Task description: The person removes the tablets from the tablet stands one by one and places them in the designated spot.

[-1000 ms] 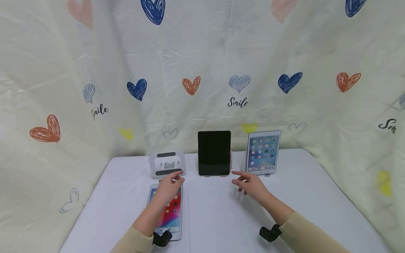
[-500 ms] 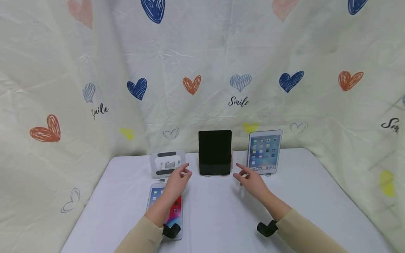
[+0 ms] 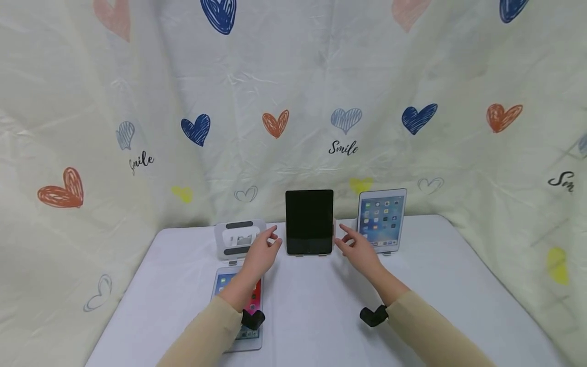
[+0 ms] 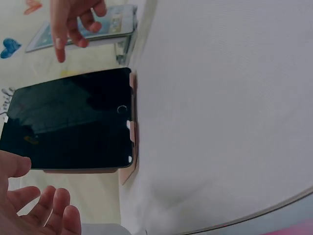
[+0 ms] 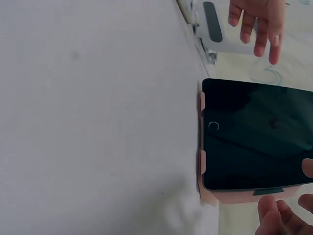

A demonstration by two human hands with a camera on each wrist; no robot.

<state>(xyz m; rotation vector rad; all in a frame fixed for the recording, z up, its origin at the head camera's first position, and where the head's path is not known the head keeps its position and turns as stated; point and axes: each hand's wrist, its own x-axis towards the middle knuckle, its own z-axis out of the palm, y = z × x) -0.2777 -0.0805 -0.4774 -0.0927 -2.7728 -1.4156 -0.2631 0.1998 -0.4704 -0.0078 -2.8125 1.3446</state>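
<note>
A tablet with a dark screen leans upright on a pink stand at the back middle of the table. My left hand is just left of it, fingers spread and holding nothing. In the left wrist view, that hand's thumb lies close to the tablet's edge; whether it touches cannot be told. On the opposite side, my right hand hovers near the tablet's right edge with nothing in its grasp. Its loosely bent fingers sit beside the pink stand in the right wrist view.
Right of the dark tablet, a white tablet with a lit screen stands on its own stand. At the left, a pale stand with dark pads bears no tablet. Another lit white tablet lies in front of it, partly under my left forearm.
Both hands have moved forward and inward, toward the two sides of the dark tablet. The left hand has shifted right, away from the pale stand. The tablets stay in place.
</note>
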